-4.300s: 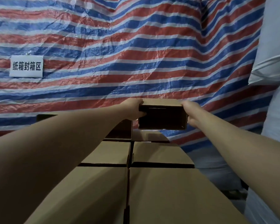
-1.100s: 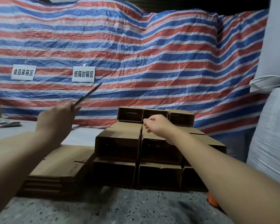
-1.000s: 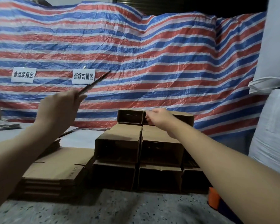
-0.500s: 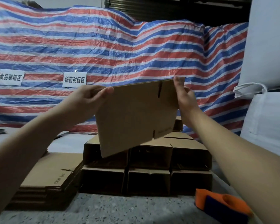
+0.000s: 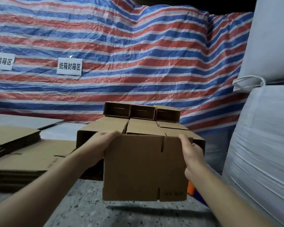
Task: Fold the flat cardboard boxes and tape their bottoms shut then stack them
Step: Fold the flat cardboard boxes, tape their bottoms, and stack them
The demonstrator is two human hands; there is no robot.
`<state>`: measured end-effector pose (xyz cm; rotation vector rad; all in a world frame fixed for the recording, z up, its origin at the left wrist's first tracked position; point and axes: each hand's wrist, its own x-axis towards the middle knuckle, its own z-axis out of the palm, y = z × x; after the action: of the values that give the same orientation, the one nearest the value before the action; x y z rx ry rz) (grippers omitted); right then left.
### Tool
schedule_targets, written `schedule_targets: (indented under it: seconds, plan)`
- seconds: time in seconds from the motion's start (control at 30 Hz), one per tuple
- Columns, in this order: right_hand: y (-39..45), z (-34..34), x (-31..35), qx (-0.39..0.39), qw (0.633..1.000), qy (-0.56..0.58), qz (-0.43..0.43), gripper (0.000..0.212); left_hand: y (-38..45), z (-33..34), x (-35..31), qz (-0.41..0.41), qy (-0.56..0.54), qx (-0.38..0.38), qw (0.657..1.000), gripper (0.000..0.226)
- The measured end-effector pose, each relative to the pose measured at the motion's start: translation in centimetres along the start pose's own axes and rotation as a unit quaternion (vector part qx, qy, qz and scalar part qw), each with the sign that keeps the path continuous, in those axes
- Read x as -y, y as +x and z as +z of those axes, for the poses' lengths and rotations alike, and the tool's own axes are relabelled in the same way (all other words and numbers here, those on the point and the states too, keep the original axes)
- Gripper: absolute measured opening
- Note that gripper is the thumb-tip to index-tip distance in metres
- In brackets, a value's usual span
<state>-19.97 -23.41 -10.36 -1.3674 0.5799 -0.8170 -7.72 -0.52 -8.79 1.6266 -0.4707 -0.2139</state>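
— Holding up a flat cardboard box (image 5: 144,167) at lower centre of the frame, still unfolded, slots showing along its upper and lower edges. Hanging just above the speckled floor (image 5: 82,208), casting a shadow there.

— Gripping how?

— Left hand (image 5: 102,143) curling round the upper left corner, fingers lying over the top edge. Right hand (image 5: 191,154) clasping the right edge, thumb (image 5: 184,141) on the near face, fingers hidden behind the sheet. Both closed on the cardboard, neither slack.

— Standing where against the finished work?

— Directly in front of the stack of folded boxes (image 5: 138,126) at centre frame, three of them topping it with open sides facing the camera. Lying at left frame, a pile of flat blanks (image 5: 26,154). Peeking out at lower right, partly behind the sheet, something orange and blue (image 5: 193,190), possibly a tape dispenser, too hidden for certainty.

— Backdrop?

— Hanging across the rear, a red, white and blue striped tarp (image 5: 138,63) with two white signs; bulging at right frame, big white sacks (image 5: 261,145).

— Step in hand?

— Judging by the flat sheet, just starting a new box: opening it out. Next, likely pushing opposite edges toward each other to pop it into a square tube, then folding the bottom flaps in and reaching for tape.
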Motion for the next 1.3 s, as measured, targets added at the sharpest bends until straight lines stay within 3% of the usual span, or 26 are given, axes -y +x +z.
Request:
schedule_targets:
  seconds: [0.2, 0.43, 0.5, 0.6, 0.67, 0.8, 0.87, 0.97, 1.3]
  plan:
    - [-0.5, -1.3, -2.3, -0.005, 1.000, -0.014, 0.016, 0.041, 0.3, 0.6, 2.0, -0.018, 0.022, 0.019, 0.999, 0.029]
    - [-0.5, -0.8, -2.6, 0.012, 1.000, -0.003, -0.004, 0.073, 0.1, -0.2, 0.9, -0.032, 0.045, 0.095, 0.994, 0.030]
    - [-0.4, -0.8, -2.8, 0.024, 1.000, -0.007, -0.007, 0.071, -0.2, 0.2, 0.6, -0.039, 0.039, 0.073, 0.996, 0.022]
    - [-0.3, -1.1, -2.6, 0.055, 0.998, -0.009, -0.028, 0.050, -0.9, 1.5, 0.1, -0.057, 0.017, 0.007, 0.998, 0.018]
    - [-0.3, -1.2, -2.3, 0.097, 0.994, -0.002, -0.044, 0.045, -1.5, 2.6, -0.5, -0.057, -0.009, -0.018, 0.998, 0.017]
    - [-0.1, -1.7, -1.5, 0.259, 0.964, 0.040, -0.035, 0.043, -2.4, 4.9, -1.5, -0.065, -0.072, -0.060, 0.993, 0.023]
    - [0.2, -2.1, -1.8, 0.292, 0.955, 0.044, -0.026, 0.047, -2.6, 5.5, -1.3, -0.084, -0.082, -0.063, 0.991, 0.028]
    - [0.7, -2.7, -3.1, 0.295, 0.954, 0.042, -0.028, 0.052, -3.2, 6.0, -0.1, -0.121, -0.107, -0.054, 0.985, 0.033]
    - [1.0, -2.7, -4.3, 0.297, 0.953, 0.030, -0.058, 0.064, -4.0, 4.8, 2.6, -0.086, -0.179, 0.008, 0.980, 0.051]
